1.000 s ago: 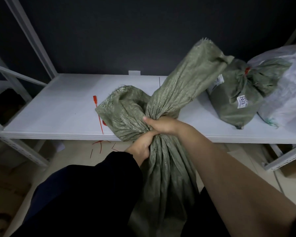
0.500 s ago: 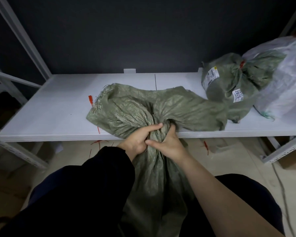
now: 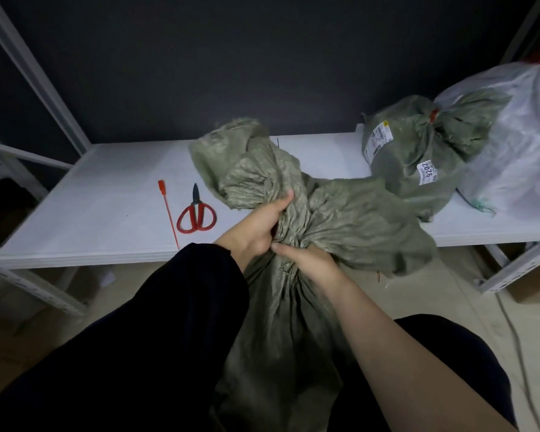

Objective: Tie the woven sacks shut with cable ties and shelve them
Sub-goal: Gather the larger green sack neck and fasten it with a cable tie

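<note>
A green woven sack [image 3: 281, 332] stands between my knees, its gathered neck at the front edge of the white shelf [image 3: 106, 219]. My left hand [image 3: 256, 229] grips the bunched fabric just above the neck, and my right hand [image 3: 306, 260] squeezes the neck itself. The loose top of the sack flops onto the shelf, left and right of my hands. A red cable tie [image 3: 169, 210] lies flat on the shelf left of the sack. A second green sack [image 3: 418, 157], tied with a red tie and labelled 9202, rests on the shelf at the right.
Red-handled scissors [image 3: 197, 213] lie beside the cable tie. A white translucent bag [image 3: 508, 141] leans at the shelf's far right. White metal shelf uprights [image 3: 41, 73] stand at the left, and a lower rail [image 3: 512, 272] at the right. A dark wall backs the shelf.
The sack's loose top, upright a second ago, has dropped onto the shelf and shifted right, uncovering the scissors. Both hands have regripped around the neck.
</note>
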